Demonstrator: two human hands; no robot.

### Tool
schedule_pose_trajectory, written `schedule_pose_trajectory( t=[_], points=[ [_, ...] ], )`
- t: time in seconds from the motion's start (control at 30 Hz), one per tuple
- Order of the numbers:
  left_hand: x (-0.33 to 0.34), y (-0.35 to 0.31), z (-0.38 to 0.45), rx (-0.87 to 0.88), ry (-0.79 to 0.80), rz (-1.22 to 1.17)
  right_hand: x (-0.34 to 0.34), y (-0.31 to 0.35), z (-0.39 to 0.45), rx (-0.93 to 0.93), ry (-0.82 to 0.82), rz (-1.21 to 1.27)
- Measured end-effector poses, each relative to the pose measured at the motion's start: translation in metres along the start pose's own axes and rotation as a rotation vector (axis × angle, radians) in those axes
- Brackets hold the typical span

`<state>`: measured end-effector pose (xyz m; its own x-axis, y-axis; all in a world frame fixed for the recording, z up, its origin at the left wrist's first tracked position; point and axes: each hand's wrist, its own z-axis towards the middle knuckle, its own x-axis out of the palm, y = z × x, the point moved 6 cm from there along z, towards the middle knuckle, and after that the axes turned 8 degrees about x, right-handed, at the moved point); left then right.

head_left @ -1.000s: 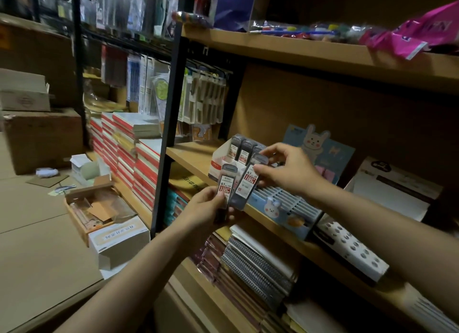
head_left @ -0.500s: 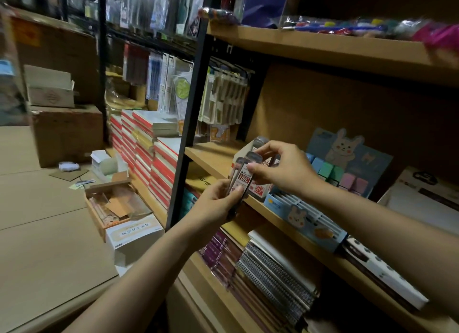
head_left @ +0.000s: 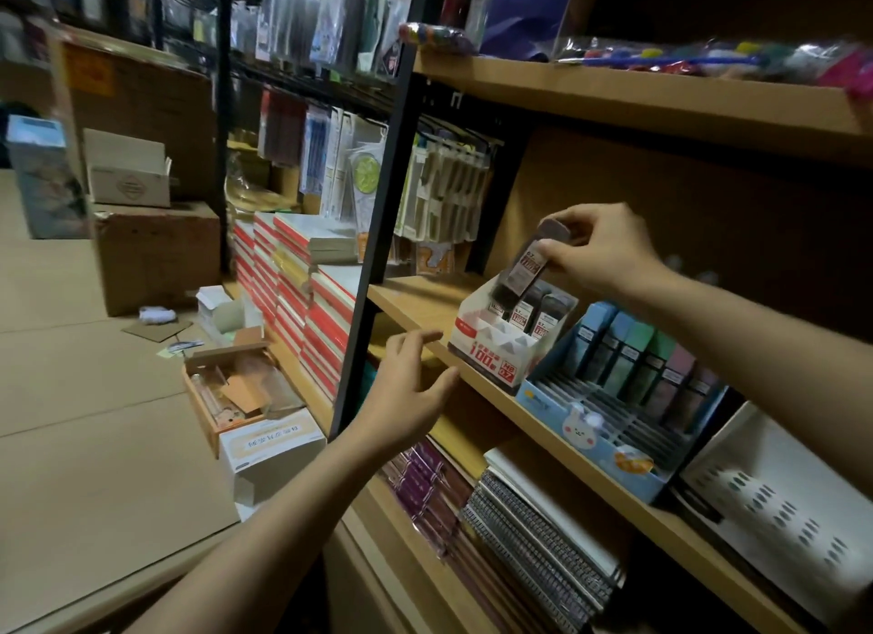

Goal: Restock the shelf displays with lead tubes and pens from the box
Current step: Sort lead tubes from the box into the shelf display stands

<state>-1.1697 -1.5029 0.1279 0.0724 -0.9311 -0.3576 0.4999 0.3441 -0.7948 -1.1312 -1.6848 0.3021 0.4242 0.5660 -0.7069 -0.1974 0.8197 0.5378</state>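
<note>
Tilted, dark red-labelled lead tube [head_left: 525, 270] pinched by right hand [head_left: 593, 248].

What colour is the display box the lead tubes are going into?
White display box, with red print on a dark lower front band; head view.

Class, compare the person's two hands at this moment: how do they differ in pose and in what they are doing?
The right hand pinches a lead tube above the white display box; the left hand holds nothing. The right hand's fingers are curled, the left hand's spread and relaxed. The right hand is higher, the left hand by the shelf edge. Both are bare.
</note>
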Motion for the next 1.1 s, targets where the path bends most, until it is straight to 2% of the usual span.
schedule_pose_trajectory(
  t=[0.17, 0.4, 0.63, 0.77, 1.0, 1.1],
  points=[
    [0.009, -0.003, 0.024, -0.093, -0.069, -0.049, 0.014, -0.013, 0.023, 0.016, -0.073, -0.131],
    [0.042, -0.012, 0.062, -0.193, -0.052, -0.191, 0.052, -0.027, 0.043, 0.058, -0.018, -0.145],
    [0.056, -0.004, 0.066, -0.199, -0.094, -0.190, 0.073, -0.034, 0.043, -0.035, 0.072, -0.206],
    [0.056, 0.001, 0.066, -0.191, -0.101, -0.206, 0.081, -0.031, 0.036, -0.151, 0.082, -0.276],
    [0.057, 0.006, 0.067, -0.206, -0.112, -0.205, 0.083, -0.035, 0.037, -0.211, -0.003, -0.447],
    [0.058, 0.006, 0.067, -0.218, -0.115, -0.210, 0.085, -0.042, 0.038, -0.216, -0.027, -0.446]
  ],
)
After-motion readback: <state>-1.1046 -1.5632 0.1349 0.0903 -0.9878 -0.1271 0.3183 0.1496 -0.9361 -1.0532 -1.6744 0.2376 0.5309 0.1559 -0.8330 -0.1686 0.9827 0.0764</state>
